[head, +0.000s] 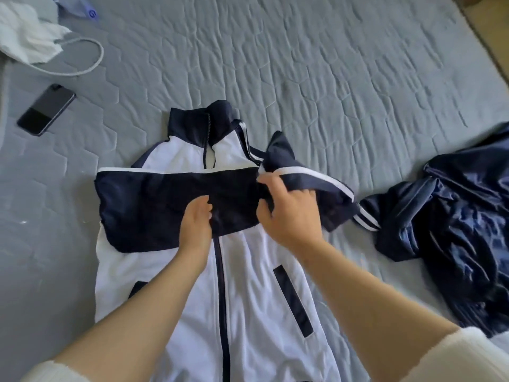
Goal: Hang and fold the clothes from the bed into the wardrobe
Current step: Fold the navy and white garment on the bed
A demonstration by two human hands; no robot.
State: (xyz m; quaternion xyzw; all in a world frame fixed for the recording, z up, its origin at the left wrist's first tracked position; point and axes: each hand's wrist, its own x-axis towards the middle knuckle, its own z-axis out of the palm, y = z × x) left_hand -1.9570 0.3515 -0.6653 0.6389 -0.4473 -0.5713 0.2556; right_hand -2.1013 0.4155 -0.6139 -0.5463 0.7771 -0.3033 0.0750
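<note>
Two sleeves, folded sleeve (143, 205) of the track jacket (248, 285) under our flat left hand (197, 224), other sleeve (311, 183) clenched in our right hand (289, 213)

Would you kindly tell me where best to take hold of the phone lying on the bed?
Pinch the phone across its two long edges, coming straight down from above. It lies flat on the bed, so nothing can slip beneath it, and both long edges are clear.

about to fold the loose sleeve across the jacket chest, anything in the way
Only the left hand, resting on the folded sleeve mid-chest. The right hand grips the loose sleeve; nothing else lies between.
</note>
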